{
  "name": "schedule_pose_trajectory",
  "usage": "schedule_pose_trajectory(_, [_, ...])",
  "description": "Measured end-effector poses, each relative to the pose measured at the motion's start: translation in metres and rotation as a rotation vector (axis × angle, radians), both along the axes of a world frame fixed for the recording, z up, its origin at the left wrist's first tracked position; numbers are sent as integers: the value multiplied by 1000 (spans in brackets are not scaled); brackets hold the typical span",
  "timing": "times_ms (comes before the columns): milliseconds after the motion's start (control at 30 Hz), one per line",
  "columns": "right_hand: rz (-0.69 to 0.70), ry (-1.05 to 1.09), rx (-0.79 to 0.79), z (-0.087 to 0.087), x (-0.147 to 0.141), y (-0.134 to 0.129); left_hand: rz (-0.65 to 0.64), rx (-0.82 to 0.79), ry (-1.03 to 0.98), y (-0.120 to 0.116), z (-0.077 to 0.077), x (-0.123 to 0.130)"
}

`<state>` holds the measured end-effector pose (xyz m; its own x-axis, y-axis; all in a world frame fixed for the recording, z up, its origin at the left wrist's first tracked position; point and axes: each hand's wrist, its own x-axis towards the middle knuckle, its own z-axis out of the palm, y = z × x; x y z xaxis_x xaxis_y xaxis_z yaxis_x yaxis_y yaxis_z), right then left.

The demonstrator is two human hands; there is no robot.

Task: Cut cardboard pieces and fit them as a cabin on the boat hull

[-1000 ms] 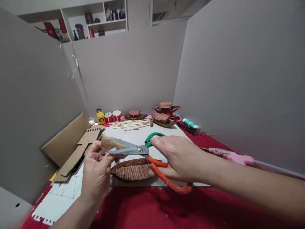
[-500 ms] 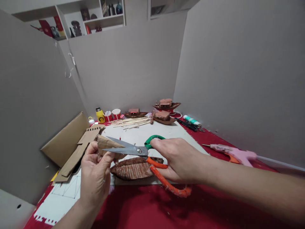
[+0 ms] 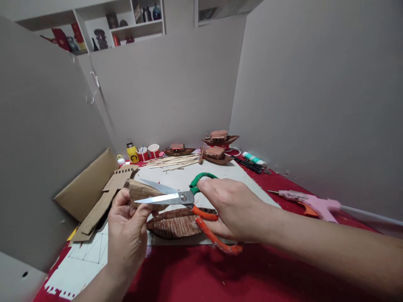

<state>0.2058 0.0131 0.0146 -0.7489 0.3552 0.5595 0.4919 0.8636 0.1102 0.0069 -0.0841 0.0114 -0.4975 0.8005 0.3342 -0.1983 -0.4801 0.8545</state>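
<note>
My left hand (image 3: 127,226) pinches a small curved piece of brown cardboard (image 3: 141,191) between thumb and fingers. My right hand (image 3: 234,207) is closed on the handles of a pair of scissors (image 3: 166,198), one handle wrapped green and the other orange. The blades stand apart, pointing left, with the cardboard piece between them; the front blade passes just above my left thumb. Below the scissors lies a brown model boat hull (image 3: 176,224) with a ribbed inside, its right end partly covered by my right hand.
Finished model boats (image 3: 217,154), thin sticks (image 3: 176,160), paper cups (image 3: 153,151) and a yellow bottle (image 3: 132,153) stand along the back. Cut cardboard (image 3: 103,197) leans at left. A pink glue gun (image 3: 315,202) lies at right on the red cloth (image 3: 195,277), near my right forearm.
The orange handle has risen a little toward the green one, and the scissor blades have closed slightly. My right hand has shifted slightly left and up.
</note>
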Motion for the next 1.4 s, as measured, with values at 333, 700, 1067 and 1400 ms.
schedule_pose_trajectory(333, [29, 27, 23, -11, -2, 4, -31, 15, -68, 6, 0, 0])
schedule_pose_trajectory(700, [108, 80, 5, -28, -2, 7, -43, -2, -61, 9, -3, 1])
schedule_pose_trajectory(1067, [-4, 61, 23, -21, -7, 6, -17, -2, -66, 11, -2, 3])
schedule_pose_trajectory(1400, [39, 87, -9, -33, -8, 7, -50, -22, -59, 13, -8, 2])
